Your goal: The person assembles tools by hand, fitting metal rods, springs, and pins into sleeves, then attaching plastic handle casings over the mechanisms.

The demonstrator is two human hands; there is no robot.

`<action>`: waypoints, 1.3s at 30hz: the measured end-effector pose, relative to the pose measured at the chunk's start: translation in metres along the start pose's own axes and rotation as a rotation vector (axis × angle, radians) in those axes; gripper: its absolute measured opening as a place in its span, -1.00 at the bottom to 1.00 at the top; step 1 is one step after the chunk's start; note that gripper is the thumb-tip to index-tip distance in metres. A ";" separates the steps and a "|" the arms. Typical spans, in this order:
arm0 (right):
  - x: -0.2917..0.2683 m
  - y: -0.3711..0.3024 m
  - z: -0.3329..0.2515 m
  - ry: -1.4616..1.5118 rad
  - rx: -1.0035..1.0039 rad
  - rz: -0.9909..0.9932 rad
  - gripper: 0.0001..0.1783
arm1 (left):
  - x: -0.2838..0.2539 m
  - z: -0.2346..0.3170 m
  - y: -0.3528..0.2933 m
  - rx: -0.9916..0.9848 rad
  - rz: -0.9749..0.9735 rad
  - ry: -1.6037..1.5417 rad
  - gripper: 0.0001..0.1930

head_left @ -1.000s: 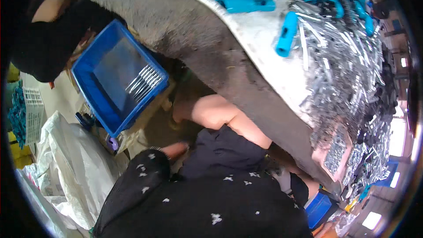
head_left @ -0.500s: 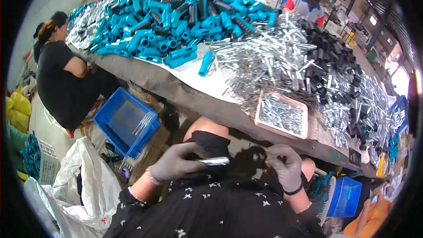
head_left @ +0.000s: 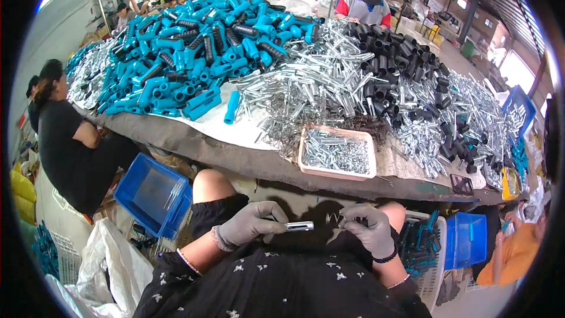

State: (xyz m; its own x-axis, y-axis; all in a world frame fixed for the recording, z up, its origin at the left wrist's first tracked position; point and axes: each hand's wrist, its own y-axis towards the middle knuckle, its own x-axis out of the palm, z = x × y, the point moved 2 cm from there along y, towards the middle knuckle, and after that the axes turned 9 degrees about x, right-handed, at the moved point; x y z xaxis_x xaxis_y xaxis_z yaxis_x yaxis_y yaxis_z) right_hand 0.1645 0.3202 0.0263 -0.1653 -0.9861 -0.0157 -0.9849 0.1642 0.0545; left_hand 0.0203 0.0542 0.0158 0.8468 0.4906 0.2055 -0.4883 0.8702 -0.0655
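Note:
Both my hands wear thin grey gloves and are held above my lap. My left hand (head_left: 252,224) is closed round one end of a shiny silver metal tube (head_left: 300,226), which lies level and points to the right. A dark slot or opening shows along the tube's side. Across a small gap, my right hand (head_left: 369,229) pinches a thin wire coil spring (head_left: 333,219) that sticks out toward the tube. The spring and the tube are apart. Beyond my hands, at the table's edge, a pale pink tray (head_left: 337,172) holds many small silver parts.
The table carries heaps of teal handles (head_left: 194,62), silver tubes (head_left: 306,76), black sleeves (head_left: 406,62) and loose dark springs (head_left: 282,123). Blue bins (head_left: 126,200) stand left and right (head_left: 465,238); a white crate (head_left: 432,280) stands lower right. Co-workers sit left, right and across.
The view has tilted up and shows more of the table. My hands have come closer together. The spring at my right fingertips shows plainly now, and the tube has turned slightly.

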 end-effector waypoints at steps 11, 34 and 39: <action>0.055 0.059 0.024 -0.544 0.051 -0.146 -0.64 | -0.014 -0.009 0.043 0.138 -0.107 0.086 -0.63; -0.084 0.051 -0.004 -0.008 0.160 0.568 -0.74 | -0.036 -0.047 0.020 -0.209 0.164 0.372 -0.63; -0.093 0.083 -0.023 -0.088 0.051 0.574 -0.76 | -0.024 -0.019 0.017 -0.227 0.253 0.135 -0.80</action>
State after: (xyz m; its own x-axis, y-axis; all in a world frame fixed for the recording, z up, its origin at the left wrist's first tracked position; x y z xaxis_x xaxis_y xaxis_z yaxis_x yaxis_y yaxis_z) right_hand 0.0991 0.4254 0.0553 -0.6748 -0.7335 -0.0810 -0.7373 0.6749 0.0311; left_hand -0.0043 0.0586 -0.0088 0.7329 0.6798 0.0256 -0.6393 0.7012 -0.3157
